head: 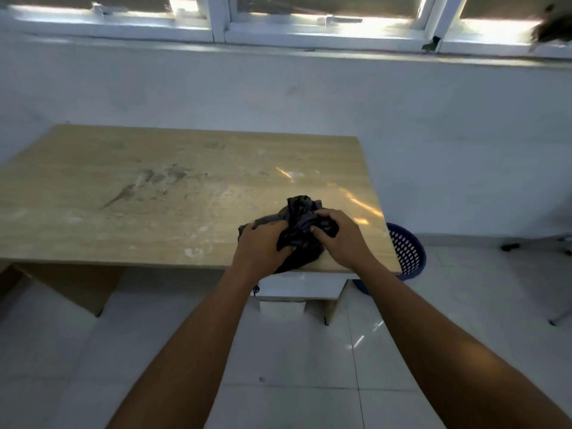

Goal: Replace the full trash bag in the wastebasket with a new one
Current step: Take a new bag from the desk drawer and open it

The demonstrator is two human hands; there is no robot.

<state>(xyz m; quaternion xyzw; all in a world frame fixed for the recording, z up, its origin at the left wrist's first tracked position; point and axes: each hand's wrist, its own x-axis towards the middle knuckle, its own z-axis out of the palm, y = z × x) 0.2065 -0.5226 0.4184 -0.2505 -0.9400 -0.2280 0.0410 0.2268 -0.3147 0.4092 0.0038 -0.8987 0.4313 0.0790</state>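
Note:
A crumpled black trash bag [298, 219] lies bunched on the near right corner of the wooden table [154, 193]. My left hand [263, 246] grips its left side and my right hand [340, 239] grips its right side, fingers dug into the plastic. A blue perforated wastebasket [407, 252] stands on the floor just beyond the table's right edge, mostly hidden by the tabletop and my right forearm. Its inside is out of sight.
The table stands against a white wall below a row of windows [309, 20]. White tiled floor [294, 382] lies under and around it. Dark chair or stand feet [510, 246] show at the far right.

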